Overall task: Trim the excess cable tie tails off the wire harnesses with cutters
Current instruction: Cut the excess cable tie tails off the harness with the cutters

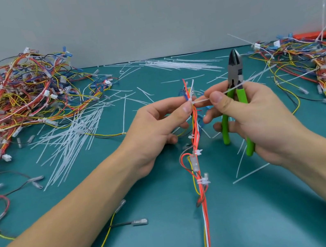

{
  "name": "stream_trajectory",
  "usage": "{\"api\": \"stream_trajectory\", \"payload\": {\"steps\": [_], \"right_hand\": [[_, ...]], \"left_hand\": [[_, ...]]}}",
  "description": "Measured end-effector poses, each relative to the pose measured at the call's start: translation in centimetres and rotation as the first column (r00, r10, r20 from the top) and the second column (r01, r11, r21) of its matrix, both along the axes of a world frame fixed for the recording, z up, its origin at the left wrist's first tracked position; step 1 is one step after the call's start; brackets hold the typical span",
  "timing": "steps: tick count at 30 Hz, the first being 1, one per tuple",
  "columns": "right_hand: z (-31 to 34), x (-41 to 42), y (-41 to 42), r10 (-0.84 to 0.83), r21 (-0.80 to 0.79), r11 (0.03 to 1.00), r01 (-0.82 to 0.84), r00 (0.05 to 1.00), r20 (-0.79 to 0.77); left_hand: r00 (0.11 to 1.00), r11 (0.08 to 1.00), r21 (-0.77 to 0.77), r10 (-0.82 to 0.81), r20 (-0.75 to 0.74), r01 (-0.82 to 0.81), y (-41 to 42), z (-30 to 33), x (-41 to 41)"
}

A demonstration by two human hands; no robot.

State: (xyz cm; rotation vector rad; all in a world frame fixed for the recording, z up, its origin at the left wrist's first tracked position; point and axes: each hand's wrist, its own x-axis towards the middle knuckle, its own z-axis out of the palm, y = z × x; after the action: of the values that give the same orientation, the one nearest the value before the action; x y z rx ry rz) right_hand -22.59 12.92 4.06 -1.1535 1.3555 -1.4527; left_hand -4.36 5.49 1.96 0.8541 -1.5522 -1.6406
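My left hand (157, 122) pinches the bundled red, orange and white wire harness (196, 145) right at its top cable tie, thumb and fingertips closed on the wires. My right hand (251, 113) carries the green-handled steel side cutters (236, 89) tucked in its palm, while its thumb and forefinger pull the white translucent plastic tie tail (243, 83) taut.

To do this well, I judge I should keep that tail tense, then bring the blades flush against the tie's head so no sharp stub is left, well off the wires.

The harness runs lengthwise from near me away across the teal surface (173, 218), its top end lifted between my hands. The tail points right and slightly upward, roughly square to the harness. The cutters stand nearly upright, tips pointing away, blades apparently closed.
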Motion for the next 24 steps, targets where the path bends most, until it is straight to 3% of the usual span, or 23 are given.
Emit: {"api": "stream_trajectory", "payload": {"steps": [6,17,24], "right_hand": [[0.21,-0.57,0.06,0.056,0.061,0.997,-0.056,0.998,0.005],[0.61,-0.63,-0.24,0.011,0.145,0.989,-0.006,1.0,-0.029],[0.53,-0.25,-0.01,0.097,0.214,0.975,-0.065,0.985,-0.144]], "left_hand": [[0.997,0.998,-0.047,0.048,0.055,-0.045,0.01,-0.17,-0.08],[0.997,0.991,-0.133,0.018,-0.08,-0.029,0.08,0.22,-0.28],[0.98,0.978,-0.127,0.151,-0.132,-0.168,-0.3,0.27,-0.08]]}}
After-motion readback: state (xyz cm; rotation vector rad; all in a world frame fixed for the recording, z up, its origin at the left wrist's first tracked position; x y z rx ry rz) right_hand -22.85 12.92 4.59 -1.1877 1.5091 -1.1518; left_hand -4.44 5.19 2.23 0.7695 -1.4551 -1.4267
